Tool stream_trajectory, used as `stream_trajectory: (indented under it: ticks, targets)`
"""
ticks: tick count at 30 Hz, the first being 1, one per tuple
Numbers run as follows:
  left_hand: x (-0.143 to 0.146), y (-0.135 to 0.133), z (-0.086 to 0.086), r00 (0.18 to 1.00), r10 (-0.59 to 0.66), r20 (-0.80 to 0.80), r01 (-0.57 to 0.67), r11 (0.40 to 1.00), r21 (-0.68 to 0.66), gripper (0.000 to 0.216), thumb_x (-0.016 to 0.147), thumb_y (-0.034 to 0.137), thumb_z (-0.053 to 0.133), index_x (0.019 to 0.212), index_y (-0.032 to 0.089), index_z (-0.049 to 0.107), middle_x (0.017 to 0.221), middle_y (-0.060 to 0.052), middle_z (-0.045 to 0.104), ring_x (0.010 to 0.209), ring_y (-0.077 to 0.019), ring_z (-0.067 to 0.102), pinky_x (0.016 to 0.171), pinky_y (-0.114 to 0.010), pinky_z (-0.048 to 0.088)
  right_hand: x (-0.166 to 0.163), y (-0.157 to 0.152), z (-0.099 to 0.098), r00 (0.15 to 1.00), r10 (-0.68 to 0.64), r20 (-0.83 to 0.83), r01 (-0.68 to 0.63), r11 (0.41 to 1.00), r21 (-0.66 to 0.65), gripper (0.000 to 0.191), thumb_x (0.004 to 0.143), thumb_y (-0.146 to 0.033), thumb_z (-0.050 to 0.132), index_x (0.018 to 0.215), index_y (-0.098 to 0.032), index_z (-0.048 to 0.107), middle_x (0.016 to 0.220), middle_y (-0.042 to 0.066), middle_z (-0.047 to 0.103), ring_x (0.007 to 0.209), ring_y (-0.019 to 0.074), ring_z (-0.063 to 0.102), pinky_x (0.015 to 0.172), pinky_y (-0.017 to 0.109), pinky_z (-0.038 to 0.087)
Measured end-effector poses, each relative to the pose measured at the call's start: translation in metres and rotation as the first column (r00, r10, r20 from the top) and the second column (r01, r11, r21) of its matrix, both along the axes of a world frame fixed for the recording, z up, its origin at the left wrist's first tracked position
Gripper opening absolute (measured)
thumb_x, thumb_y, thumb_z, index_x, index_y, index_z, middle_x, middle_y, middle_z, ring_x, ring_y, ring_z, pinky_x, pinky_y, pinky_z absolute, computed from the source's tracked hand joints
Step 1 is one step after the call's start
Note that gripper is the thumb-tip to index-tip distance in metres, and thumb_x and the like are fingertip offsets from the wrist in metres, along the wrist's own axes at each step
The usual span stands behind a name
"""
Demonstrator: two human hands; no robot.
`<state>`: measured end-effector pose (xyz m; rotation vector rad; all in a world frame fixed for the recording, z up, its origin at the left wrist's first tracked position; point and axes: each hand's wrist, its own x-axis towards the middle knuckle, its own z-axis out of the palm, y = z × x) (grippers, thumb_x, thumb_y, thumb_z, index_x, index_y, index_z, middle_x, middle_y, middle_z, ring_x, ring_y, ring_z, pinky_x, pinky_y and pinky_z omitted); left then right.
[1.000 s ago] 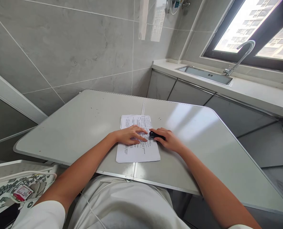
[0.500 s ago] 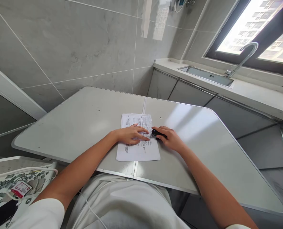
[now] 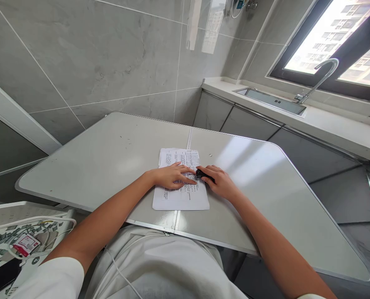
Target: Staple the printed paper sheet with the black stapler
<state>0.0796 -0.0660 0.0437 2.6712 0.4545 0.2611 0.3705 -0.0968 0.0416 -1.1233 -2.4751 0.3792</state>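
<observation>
A printed paper sheet (image 3: 181,197) lies in the middle of a grey folding table (image 3: 110,162). My left hand (image 3: 172,176) rests flat on the sheet, fingers stretched out and pressing it down. My right hand (image 3: 219,181) is closed round a small black object (image 3: 201,174), maybe a stapler, at the paper's right edge. The fingertips of both hands almost meet there. Most of the black object is hidden under my fingers.
A tiny scrap (image 3: 210,155) lies on the table beyond my right hand. A counter with a steel sink (image 3: 270,99) and a curved tap (image 3: 320,78) runs along the right under a window. A patterned box with a cable (image 3: 19,241) sits low at the left.
The hands and paper stay almost still. My right hand with the black object has shifted slightly along the paper's right edge; the view has tilted a little.
</observation>
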Motion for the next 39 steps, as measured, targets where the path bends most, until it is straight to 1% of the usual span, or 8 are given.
stream_trajectory:
  ticks: [8,12,18,22,25,30,35,39]
  targets:
    - [-0.001,0.002,-0.003,1.000,0.002,0.027,-0.001,1.000,-0.024,0.053,0.099,0.021,0.056,0.146,0.043,0.062,0.163,-0.006,0.047,0.146,-0.0340,0.048,0.128,-0.062,0.021,-0.003,-0.001,0.002,0.998,-0.012,0.055,0.013,1.000,-0.008,0.041,0.105,-0.028,0.048,0.144,-0.029,0.060,0.104,0.007,0.072,0.095,0.0254,0.060,0.086,0.040,0.047]
    - [-0.001,0.002,-0.003,1.000,0.002,0.014,-0.002,1.000,-0.011,0.053,0.099,0.022,0.055,0.148,0.043,0.060,0.163,-0.006,0.046,0.146,-0.0334,0.048,0.128,-0.061,0.021,-0.005,-0.003,0.004,0.996,-0.035,0.083,0.035,0.999,0.006,0.039,0.105,-0.028,0.050,0.141,-0.029,0.062,0.102,0.007,0.072,0.094,0.0254,0.060,0.085,0.040,0.046]
    - [-0.001,0.002,-0.005,1.000,0.001,-0.011,-0.001,1.000,0.019,0.053,0.100,0.023,0.053,0.149,0.042,0.059,0.163,-0.007,0.046,0.145,-0.0323,0.048,0.128,-0.059,0.022,-0.009,-0.006,0.010,0.994,-0.050,0.099,0.052,0.998,-0.023,0.038,0.103,-0.025,0.052,0.139,-0.029,0.063,0.099,0.006,0.071,0.092,0.0245,0.059,0.083,0.037,0.046]
    - [-0.001,0.002,-0.006,1.000,0.000,-0.013,0.000,0.999,0.037,0.053,0.099,0.023,0.054,0.149,0.042,0.059,0.162,-0.008,0.047,0.145,-0.0328,0.049,0.126,-0.060,0.024,-0.009,-0.006,0.011,0.995,-0.035,0.094,0.038,0.999,-0.029,0.036,0.103,-0.024,0.052,0.136,-0.030,0.065,0.097,0.006,0.071,0.091,0.0242,0.060,0.081,0.036,0.046]
    - [0.000,0.002,-0.005,1.000,0.000,-0.003,0.000,1.000,0.030,0.053,0.099,0.022,0.054,0.148,0.041,0.060,0.161,-0.008,0.048,0.143,-0.0333,0.050,0.125,-0.060,0.025,-0.008,-0.005,0.010,0.997,-0.037,0.070,0.040,0.998,-0.044,0.036,0.103,-0.025,0.051,0.136,-0.031,0.064,0.099,0.005,0.072,0.092,0.0244,0.060,0.083,0.037,0.047]
    - [0.000,0.001,-0.003,1.000,0.009,0.027,-0.009,1.000,-0.015,0.052,0.098,0.021,0.055,0.146,0.041,0.063,0.159,-0.007,0.050,0.141,-0.0335,0.052,0.127,-0.062,0.023,-0.005,-0.003,0.008,0.999,-0.043,0.013,0.044,0.996,-0.073,0.036,0.104,-0.027,0.050,0.136,-0.031,0.064,0.100,0.005,0.072,0.094,0.0253,0.061,0.086,0.039,0.049]
    - [0.000,0.001,-0.002,1.000,0.008,0.028,-0.007,1.000,-0.026,0.053,0.097,0.021,0.056,0.146,0.041,0.063,0.160,-0.007,0.050,0.142,-0.0333,0.051,0.127,-0.063,0.022,-0.004,-0.003,0.010,1.000,-0.002,0.002,0.002,0.995,-0.100,0.036,0.104,-0.028,0.051,0.136,-0.031,0.065,0.101,0.005,0.073,0.094,0.0252,0.061,0.087,0.040,0.049]
    - [0.000,0.001,-0.002,1.000,0.002,0.003,-0.002,1.000,-0.015,0.052,0.099,0.022,0.054,0.147,0.040,0.062,0.160,-0.009,0.049,0.141,-0.0342,0.052,0.126,-0.065,0.021,-0.005,-0.004,0.010,0.999,-0.049,0.024,0.051,0.995,-0.087,0.036,0.103,-0.026,0.051,0.136,-0.030,0.064,0.102,0.006,0.073,0.094,0.0256,0.061,0.086,0.040,0.049]
